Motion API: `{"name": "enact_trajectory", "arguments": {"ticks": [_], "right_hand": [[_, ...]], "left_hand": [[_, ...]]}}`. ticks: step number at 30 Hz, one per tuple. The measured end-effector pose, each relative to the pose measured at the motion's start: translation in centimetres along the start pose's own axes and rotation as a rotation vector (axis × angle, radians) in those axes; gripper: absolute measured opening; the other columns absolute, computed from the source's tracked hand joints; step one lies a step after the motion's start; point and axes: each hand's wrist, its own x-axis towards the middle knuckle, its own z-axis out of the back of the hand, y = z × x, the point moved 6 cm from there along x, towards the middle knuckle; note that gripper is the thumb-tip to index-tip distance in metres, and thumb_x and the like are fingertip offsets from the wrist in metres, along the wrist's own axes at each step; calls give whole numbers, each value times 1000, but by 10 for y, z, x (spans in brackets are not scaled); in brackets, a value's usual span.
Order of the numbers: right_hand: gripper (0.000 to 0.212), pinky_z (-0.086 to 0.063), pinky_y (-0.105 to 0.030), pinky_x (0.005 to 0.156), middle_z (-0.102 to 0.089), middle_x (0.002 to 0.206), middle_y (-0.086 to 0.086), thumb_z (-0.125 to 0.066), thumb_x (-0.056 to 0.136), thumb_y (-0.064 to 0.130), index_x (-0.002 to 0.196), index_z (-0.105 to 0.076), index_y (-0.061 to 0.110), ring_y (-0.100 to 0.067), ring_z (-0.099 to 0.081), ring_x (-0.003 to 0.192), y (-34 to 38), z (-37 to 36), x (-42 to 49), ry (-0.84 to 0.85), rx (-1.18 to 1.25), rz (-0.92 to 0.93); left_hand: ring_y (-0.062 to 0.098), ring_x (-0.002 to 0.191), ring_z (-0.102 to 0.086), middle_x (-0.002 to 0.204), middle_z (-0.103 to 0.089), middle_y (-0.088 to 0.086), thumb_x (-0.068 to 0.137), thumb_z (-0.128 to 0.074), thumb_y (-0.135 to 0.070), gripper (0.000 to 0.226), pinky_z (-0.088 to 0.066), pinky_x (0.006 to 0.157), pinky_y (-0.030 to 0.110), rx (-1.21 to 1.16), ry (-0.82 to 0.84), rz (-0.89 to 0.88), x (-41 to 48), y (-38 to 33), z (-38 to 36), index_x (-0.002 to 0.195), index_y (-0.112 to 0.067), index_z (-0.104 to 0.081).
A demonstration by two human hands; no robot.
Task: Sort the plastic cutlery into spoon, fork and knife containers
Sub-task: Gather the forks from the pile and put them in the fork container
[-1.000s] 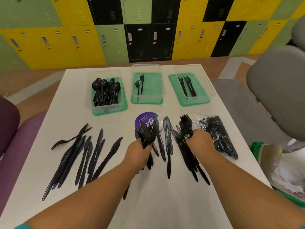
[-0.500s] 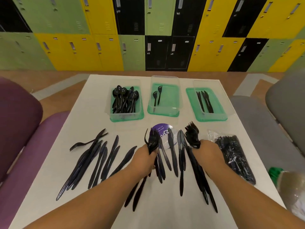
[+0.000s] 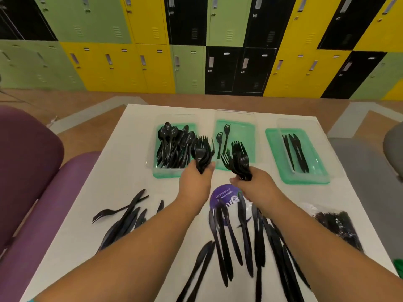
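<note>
i see my left hand (image 3: 196, 182) clamped round a bunch of forks (image 3: 201, 152) and my right hand (image 3: 255, 188) gripping a second bunch (image 3: 239, 159), both held just near of the middle fork container (image 3: 245, 136). the spoon container (image 3: 165, 174) sits far left, the knife container (image 3: 272, 147) far right. loose knives (image 3: 220, 236) lie near on the table (image 3: 130, 162).

Teal sleeve edge (image 3: 30, 300), left arm (image 3: 130, 247) bare

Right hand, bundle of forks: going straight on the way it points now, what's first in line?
Probably the middle container, which holds two forks: the fork bundle in the right hand overlaps its near edge in the image. Height above the rim is unclear.
</note>
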Motion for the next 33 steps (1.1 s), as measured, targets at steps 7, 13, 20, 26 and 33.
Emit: {"name": "enact_trajectory", "arguments": {"ticks": [7, 13, 20, 26, 33], "right_hand": [[6, -45, -23, 54, -58, 63, 0, -64, 90, 23, 85, -61, 21, -13, -54, 52, 39, -106, 17, 235, 4, 102], [21, -47, -33, 73, -67, 88, -11, -61, 89, 22, 101, -68, 7, -24, -59, 83, 63, -204, 13, 350, -246, 289], [21, -43, -30, 71, -68, 101, -11, -56, 87, 16, 105, -67, 15, -31, -62, 95, 84, -267, -3, 339, -589, 383], [21, -39, -31, 70, -65, 103, -9, -56, 90, 14, 110, -62, 14, -29, -62, 96, 87, -300, -14, 429, -908, 449], [19, -35, -29, 68, -65, 107, -9, -55, 89, 10, 106, -63, 9, -28, -63, 97, 85, -301, -23, 434, -1154, 544]], "left_hand": [[11, 40, -26, 53, -29, -2, 96, -51, -31, 21, -22, 39, 19, -370, -275, 62, 2, 29, 121, 78, -21, -48], [8, 41, -22, 49, -28, -9, 95, -51, -32, 28, -17, 39, 21, -348, -279, 11, -5, 21, 190, 71, -24, -39], [7, 40, -26, 49, -32, -9, 97, -49, -32, 26, -22, 39, 21, -312, -161, -47, -3, 7, 218, 75, -22, -44], [8, 42, -28, 54, -33, -4, 97, -50, -33, 25, -25, 40, 22, -300, -124, -26, -2, 20, 236, 77, -19, -46], [9, 43, -26, 55, -32, -5, 97, -50, -32, 23, -23, 40, 21, -332, -89, -19, 1, 35, 251, 80, -17, -45]]}}
